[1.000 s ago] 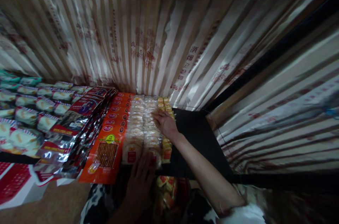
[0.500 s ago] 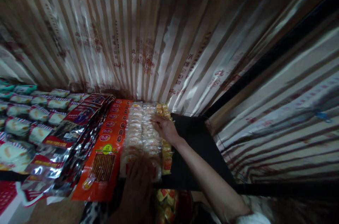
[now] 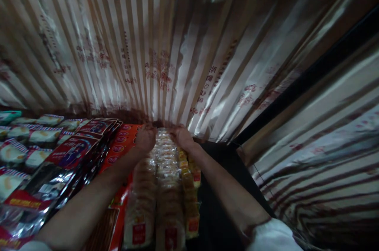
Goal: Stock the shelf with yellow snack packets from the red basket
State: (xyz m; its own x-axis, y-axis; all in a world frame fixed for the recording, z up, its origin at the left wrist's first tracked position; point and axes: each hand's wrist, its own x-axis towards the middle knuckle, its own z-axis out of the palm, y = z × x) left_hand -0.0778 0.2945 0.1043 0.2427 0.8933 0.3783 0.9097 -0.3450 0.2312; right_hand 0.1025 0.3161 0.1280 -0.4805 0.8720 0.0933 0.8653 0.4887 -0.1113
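Two long rows of clear-wrapped, pale round snacks lie side by side, the left row point(image 3: 143, 195) and the right row point(image 3: 168, 199), each with a red label at its near end. My left hand point(image 3: 146, 137) is at the far end of the left row, its forearm crossing the orange snack bags. At the far end of the right row is my right hand point(image 3: 182, 138), close to the yellow-wrapped packets point(image 3: 188, 187). Motion blur and dim light smear the fingers of both hands, so I cannot make out whether they grip the wrapping.
Left of the rows lie an orange bag point(image 3: 118, 144), a stack of dark red and silver packets point(image 3: 68, 152), and many white wrapped packets point(image 3: 44, 136). A striped plastic sheet point(image 3: 166, 45) hangs behind. Black shelf surface point(image 3: 219, 172) shows at right, beside a dark pole point(image 3: 284, 85).
My left hand has gone from the near end of the rows to the far end. My right hand has shifted slightly farther back. The rows' near ends now show their red labels.
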